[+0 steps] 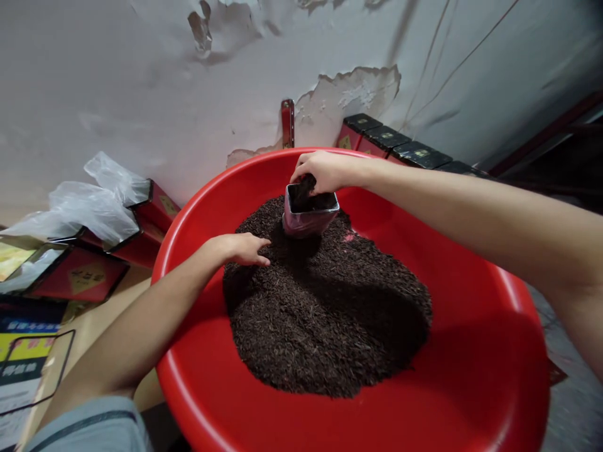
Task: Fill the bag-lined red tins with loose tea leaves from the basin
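A heap of dark loose tea leaves (301,326) lies in a wide red plastic tub (471,376). Standing in the far part of the heap is an open square tin (308,223) with a pinkish, shiny side, dark leaves at its mouth. My right hand (323,171) is at the tin's mouth, its fingers curled around a clump of dark leaves. My left hand (247,249) hovers at the heap's left edge, left of the tin, fingers stretched out and holding nothing. Whether it touches the leaves is hard to tell.
Left of the tub are red and black tea tins (82,273) with clear plastic bags (94,204) sticking out. Several black-lidded tins (419,154) line the wall (141,81) behind the tub. A narrow red tin (287,122) stands behind the far rim.
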Motion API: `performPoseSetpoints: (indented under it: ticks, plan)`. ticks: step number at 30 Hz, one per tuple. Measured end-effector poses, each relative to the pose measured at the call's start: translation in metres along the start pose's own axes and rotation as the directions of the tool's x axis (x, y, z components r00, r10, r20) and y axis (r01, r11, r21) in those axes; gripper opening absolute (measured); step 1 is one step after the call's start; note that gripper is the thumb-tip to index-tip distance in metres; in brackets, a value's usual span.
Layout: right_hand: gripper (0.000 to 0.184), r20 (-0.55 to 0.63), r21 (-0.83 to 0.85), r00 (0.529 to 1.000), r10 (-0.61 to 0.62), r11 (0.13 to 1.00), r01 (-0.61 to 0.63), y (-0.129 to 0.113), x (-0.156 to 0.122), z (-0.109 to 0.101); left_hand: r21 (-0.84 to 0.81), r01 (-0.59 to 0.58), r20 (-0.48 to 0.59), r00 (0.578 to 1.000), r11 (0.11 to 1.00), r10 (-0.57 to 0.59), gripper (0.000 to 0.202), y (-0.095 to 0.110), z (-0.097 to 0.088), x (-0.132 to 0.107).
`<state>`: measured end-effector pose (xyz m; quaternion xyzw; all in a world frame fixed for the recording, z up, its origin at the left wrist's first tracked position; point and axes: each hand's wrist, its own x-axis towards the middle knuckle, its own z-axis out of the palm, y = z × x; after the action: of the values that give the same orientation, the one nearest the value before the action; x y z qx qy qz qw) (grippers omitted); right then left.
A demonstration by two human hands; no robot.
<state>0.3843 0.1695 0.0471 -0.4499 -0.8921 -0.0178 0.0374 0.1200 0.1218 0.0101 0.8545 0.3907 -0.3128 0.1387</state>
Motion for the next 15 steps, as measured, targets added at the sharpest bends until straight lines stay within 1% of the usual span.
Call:
performPoseSetpoints:
  ticks: [2,4,6,7,8,9,10,11,12,13,15]
  plan:
    - [0.048,-0.022,0.008,1.000,0.014,1.000,-0.014,0.002,-0.001,-0.005,0.011,0.015,0.011,1.000,1.000,-0.015,0.080,0.000,-0.001,-0.001]
    - [0.054,-0.040,0.014,0.999,0.032,0.999,-0.031,0.003,-0.009,-0.013,0.008,0.016,0.012,1.000,1.000,-0.016,0.079,0.001,-0.002,-0.002]
    - [0.071,-0.044,0.017,0.998,0.036,0.999,-0.035,0.000,-0.026,-0.019,-0.013,0.019,0.013,1.000,1.000,-0.019,0.078,0.003,-0.002,-0.003]
    - [0.082,-0.023,0.021,0.999,0.041,0.999,-0.041,-0.004,-0.038,-0.021,-0.034,0.022,0.005,1.000,0.999,-0.022,0.078,0.003,-0.002,-0.003]
    - [0.093,0.030,0.029,0.999,0.045,0.999,-0.046,-0.010,-0.053,-0.020,-0.056,0.025,-0.007,1.000,0.998,-0.026,0.078,0.003,-0.001,-0.002]
    - [0.103,0.114,0.044,0.992,0.048,0.998,-0.053,-0.017,-0.070,-0.018,-0.076,0.029,-0.018,0.999,0.997,-0.031,0.078,0.003,0.000,-0.001]
    - [0.111,0.229,0.067,0.972,0.049,0.996,-0.066,-0.026,-0.089,-0.013,-0.090,0.031,-0.028,0.999,0.995,-0.034,0.078,0.003,0.001,0.002]
    - [0.116,0.364,0.101,0.931,0.026,0.993,-0.067,-0.037,-0.109,-0.007,-0.097,0.032,-0.033,0.999,0.995,-0.035,0.078,0.002,0.002,0.005]
    - [0.124,0.486,0.148,0.874,-0.006,0.986,-0.076,-0.049,-0.130,0.002,-0.100,0.031,-0.034,0.999,0.995,-0.034,0.079,0.000,0.004,0.008]
    - [0.130,0.591,0.175,0.806,-0.024,0.980,-0.099,-0.062,-0.151,0.012,-0.104,0.029,-0.033,0.999,0.994,-0.033,0.080,-0.002,0.006,0.012]
    - [0.144,0.719,0.163,0.695,-0.015,0.975,-0.148,-0.086,-0.187,0.036,-0.144,0.009,-0.058,0.998,0.989,-0.017,0.081,-0.007,0.011,0.019]
